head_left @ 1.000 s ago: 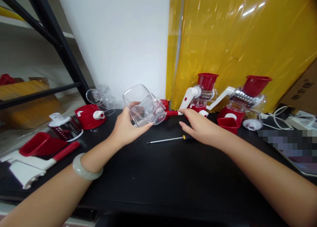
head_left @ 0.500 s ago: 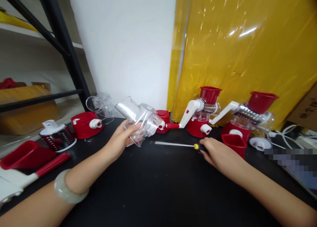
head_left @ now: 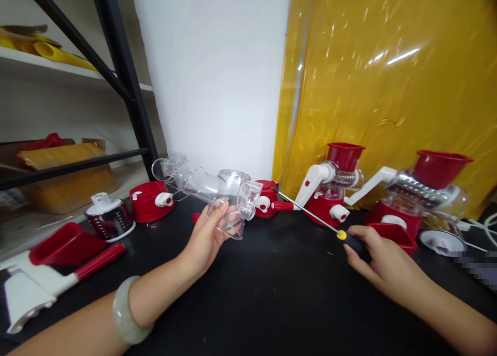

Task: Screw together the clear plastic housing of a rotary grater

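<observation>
My left hand [head_left: 207,234] is closed around a clear plastic grater housing [head_left: 233,190], a branching tube held above the black table, its round opening tipped up. A pale bangle [head_left: 130,309] circles my left wrist. In my right hand [head_left: 382,257] is a screwdriver [head_left: 306,212] with a black handle and yellow collar, gripped by the handle; its long shaft points up and left. The screwdriver's tip stands apart from the housing, in front of a small red base [head_left: 266,194] behind it. Another red base [head_left: 149,203] stands left of the housing.
Two assembled red rotary graters [head_left: 330,190] [head_left: 427,185] stand at the right rear. On the left lie a drum grater [head_left: 111,219], a red hopper [head_left: 66,245] and a white crank part with red handle [head_left: 101,260]. A black metal shelf frame [head_left: 135,113] rises at the back left.
My right hand has lifted the screwdriver and turned its shaft from nearly level to pointing up and left. My left hand has turned the clear housing more upright. The camera view has shifted left.
</observation>
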Motion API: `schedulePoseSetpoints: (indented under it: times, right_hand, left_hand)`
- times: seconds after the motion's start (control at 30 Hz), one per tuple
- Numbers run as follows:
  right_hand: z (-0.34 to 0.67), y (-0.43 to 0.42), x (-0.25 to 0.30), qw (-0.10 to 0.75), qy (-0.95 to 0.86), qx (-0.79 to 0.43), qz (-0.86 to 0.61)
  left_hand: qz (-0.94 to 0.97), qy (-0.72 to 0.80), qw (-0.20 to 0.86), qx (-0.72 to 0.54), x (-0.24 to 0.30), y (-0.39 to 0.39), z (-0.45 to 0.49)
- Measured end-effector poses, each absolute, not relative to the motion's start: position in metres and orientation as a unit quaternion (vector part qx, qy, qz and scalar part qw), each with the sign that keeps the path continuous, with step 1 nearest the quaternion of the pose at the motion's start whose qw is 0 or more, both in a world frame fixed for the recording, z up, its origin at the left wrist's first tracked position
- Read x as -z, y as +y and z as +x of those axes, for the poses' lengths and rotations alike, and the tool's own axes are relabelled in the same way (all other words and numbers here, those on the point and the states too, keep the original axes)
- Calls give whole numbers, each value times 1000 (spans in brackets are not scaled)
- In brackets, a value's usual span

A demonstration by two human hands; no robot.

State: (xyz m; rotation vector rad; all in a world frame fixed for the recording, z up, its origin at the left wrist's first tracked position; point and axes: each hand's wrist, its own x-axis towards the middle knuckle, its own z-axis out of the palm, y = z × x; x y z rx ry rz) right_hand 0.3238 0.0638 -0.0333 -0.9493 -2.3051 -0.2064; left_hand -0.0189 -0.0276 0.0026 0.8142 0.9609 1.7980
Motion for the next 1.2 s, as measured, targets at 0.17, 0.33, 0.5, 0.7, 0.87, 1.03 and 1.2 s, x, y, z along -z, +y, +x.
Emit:
schedulePoseSetpoints:
  times: [0.17, 0.33, 0.5, 0.7, 0.87, 1.03, 1.2]
  right_hand:
    - [321, 66, 36, 297, -884, 73, -352]
    - [319, 65, 39, 295, -885, 66, -355]
    - [319, 64, 40, 299, -881, 53, -364]
    - [318, 64, 38, 306, -879, 46, -363]
    - [317, 61, 36, 303, -883, 48, -357]
    - [317, 60, 36, 304, -879, 40, -364]
    - [317, 57, 32, 318, -879, -3, -356]
  left_hand:
    - [323, 389, 449, -737, -4, -26, -19]
    - [335, 397, 454, -724, -3, -28, -17]
    - [347, 398, 454, -717, -3, -30, -15]
    - [354, 396, 458, -712, 0, -29, -16]
    - [366, 406, 452, -705, 0, -31, -15]
    - [372, 412, 449, -700, -1, -33, -14]
    - [373, 415, 446, -700, 0, -32, -16]
